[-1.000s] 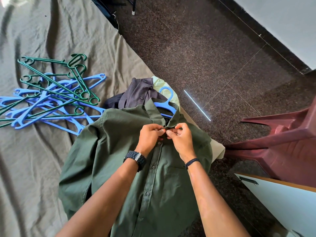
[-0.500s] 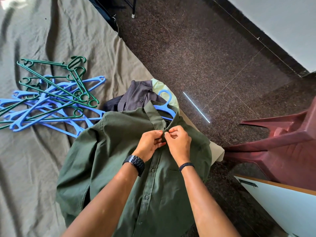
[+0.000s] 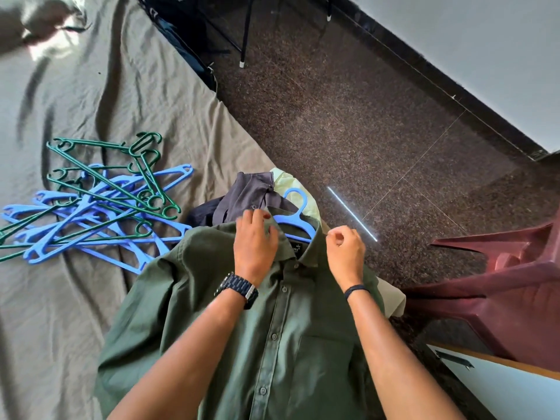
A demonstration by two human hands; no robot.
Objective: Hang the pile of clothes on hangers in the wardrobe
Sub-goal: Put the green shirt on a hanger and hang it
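Head view, looking down over my two forearms onto a bed. I see the green shirt [image 3: 281,344] lying front-up on the near part of the bedsheet [image 3: 100,95], buttoned along its placket, with a blue hanger [image 3: 298,221] inside the collar and its hook pointing to the far side. My left hand [image 3: 256,239] rests on the left side of the collar, fingers fairly straight and slightly blurred; I cannot tell whether they pinch any cloth. My right hand [image 3: 345,251] sits at the right side of the collar with fingers curled in; whether they grip the fabric edge is not clear. Just beyond the collar lie a grey garment [image 3: 248,195] and a pale yellow-green one [image 3: 286,180]. Left of the shirt, a loose heap of blue and green hangers [image 3: 97,201] lies on the sheet. A maroon plastic chair [image 3: 500,283] stands on the dark floor at right.
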